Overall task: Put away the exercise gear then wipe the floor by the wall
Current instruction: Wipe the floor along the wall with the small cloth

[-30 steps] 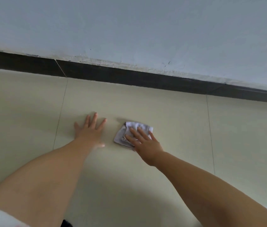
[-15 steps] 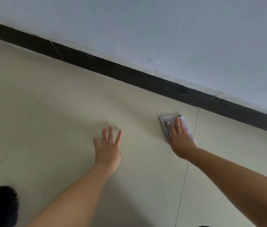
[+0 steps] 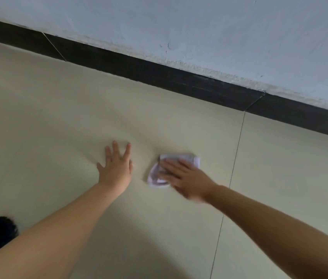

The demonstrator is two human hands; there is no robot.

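— Where is the cloth found?
— At three o'clock of the flat, empty left hand, pressed on the floor under the right hand, fingers straight.
— How is it handled?
— Soft, light; probably best pinned centrally.

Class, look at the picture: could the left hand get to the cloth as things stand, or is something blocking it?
Probably yes. The left hand lies flat on the floor beside the cloth, with only bare tile between them; the right hand covers part of the cloth.

Cream tiled floor; crumpled cloth on it
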